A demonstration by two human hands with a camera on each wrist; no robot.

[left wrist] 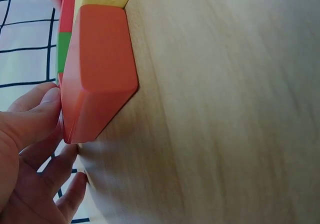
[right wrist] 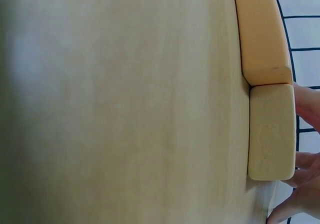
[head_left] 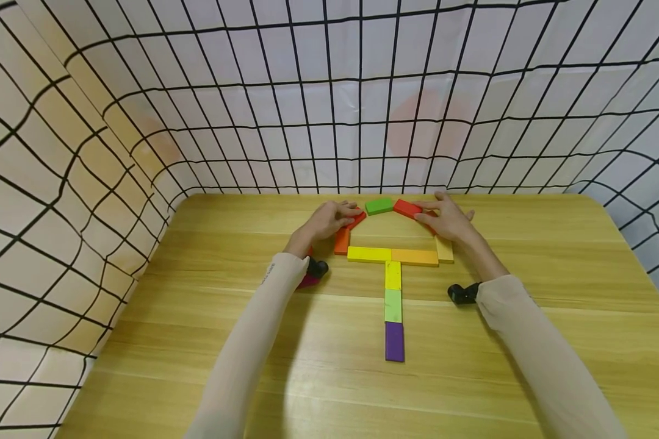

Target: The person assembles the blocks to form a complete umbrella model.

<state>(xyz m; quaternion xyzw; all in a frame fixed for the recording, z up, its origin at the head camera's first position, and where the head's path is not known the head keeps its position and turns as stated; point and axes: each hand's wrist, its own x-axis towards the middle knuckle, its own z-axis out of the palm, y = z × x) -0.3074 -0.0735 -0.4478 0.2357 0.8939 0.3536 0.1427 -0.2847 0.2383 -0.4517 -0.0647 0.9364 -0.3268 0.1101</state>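
Observation:
Several coloured wooden blocks form an arch over a straight row, with a column below it. My left hand [head_left: 329, 219] pinches the red block [head_left: 358, 218] on the arch's left, just above the orange-red block [head_left: 342, 241]. On the arch's right, my right hand [head_left: 446, 218] has its thumb and fingers around the end of another red block [head_left: 406, 208]. Beneath that hand, a further red block [head_left: 431, 223] is partly covered. Between the hands lies a green block [head_left: 379, 206]. A pale wood-coloured block [head_left: 444, 250] ends the arch at the lower right.
A yellow block [head_left: 369, 254] and a light orange block [head_left: 415, 258] make the row. Below run a yellow block [head_left: 393, 275], a light green block [head_left: 393, 306] and a purple block [head_left: 394, 342]. Magenta and red pieces show beside the left wrist. Black-gridded white cloth [head_left: 357, 97] borders the table.

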